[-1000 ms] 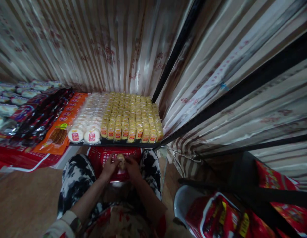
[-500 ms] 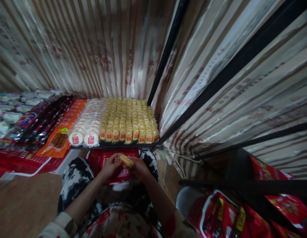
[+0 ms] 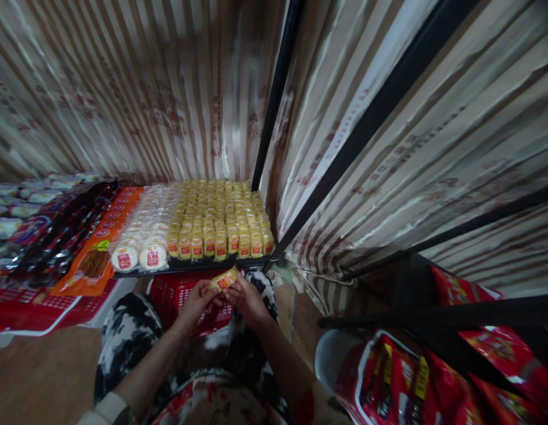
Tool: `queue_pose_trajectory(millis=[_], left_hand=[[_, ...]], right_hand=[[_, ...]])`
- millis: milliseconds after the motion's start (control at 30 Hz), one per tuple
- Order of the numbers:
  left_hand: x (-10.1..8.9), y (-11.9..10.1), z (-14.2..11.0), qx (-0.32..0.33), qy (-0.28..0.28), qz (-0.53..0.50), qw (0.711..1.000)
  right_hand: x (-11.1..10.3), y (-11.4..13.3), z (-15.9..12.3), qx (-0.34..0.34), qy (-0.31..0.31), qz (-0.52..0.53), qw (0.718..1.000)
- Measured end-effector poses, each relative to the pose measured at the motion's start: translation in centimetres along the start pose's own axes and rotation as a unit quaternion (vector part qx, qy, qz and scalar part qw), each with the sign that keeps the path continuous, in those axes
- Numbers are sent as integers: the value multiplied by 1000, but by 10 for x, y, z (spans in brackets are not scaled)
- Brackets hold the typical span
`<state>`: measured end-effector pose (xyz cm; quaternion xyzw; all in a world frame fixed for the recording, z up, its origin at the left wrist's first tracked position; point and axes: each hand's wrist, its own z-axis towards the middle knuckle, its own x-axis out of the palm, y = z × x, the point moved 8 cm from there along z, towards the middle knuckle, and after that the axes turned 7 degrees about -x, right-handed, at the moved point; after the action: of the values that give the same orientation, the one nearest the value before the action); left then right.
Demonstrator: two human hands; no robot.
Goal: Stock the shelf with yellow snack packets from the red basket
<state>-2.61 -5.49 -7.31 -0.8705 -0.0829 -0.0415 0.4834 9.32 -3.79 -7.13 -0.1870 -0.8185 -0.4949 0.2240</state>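
I have the small yellow pack (image 3: 224, 279) between my two hands, in front of the black shelf (image 3: 198, 264) and above the red basket (image 3: 161, 298). My left grip (image 3: 196, 302) is closed, fingertips pinching the left end; my right grip (image 3: 250, 300) is closed too, thumb at the right end and fingers curled along the near side. Holding it well, I judge, means pressing lightly at the ends so the soft-looking contents don't crush, leaving the printed face uncovered, and letting one side steady while the other turns. Staying over the basket seems wise in case it slips. Half a second ago the pack sloped down to my right with its plain yellow side up; now its right end is the higher one and the red-orange label faces me. The yellow rows (image 3: 221, 218) on the shelf look unchanged, though my view has shifted.
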Motion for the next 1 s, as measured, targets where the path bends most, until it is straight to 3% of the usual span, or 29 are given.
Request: queue_pose_trajectory(millis=[100,200,267,333,400,467,700,1000], left_hand=[[6,5,4,-5,0,10,1000],[4,2,9,15,-34,94,995],[-1,-13,8,83,-91,191,974],[0,-35,1,179,-142,276,934],[7,-52,-8,259,-158,321,897],[16,-60,-14,303,-153,333,880],[43,-49,-4,328,-102,349,872],[50,-49,13,322,-88,356,873]], right_hand=[[-1,7,2,-90,3,-82,993],[-4,14,5,-148,-4,-162,976],[-5,22,7,-182,-6,-222,958],[-4,33,8,-223,-7,-292,930],[-3,44,8,-259,-16,-362,895],[-1,54,10,-288,-31,-416,862],[17,74,20,-361,-44,-535,762],[17,79,29,-404,-59,-544,733]])
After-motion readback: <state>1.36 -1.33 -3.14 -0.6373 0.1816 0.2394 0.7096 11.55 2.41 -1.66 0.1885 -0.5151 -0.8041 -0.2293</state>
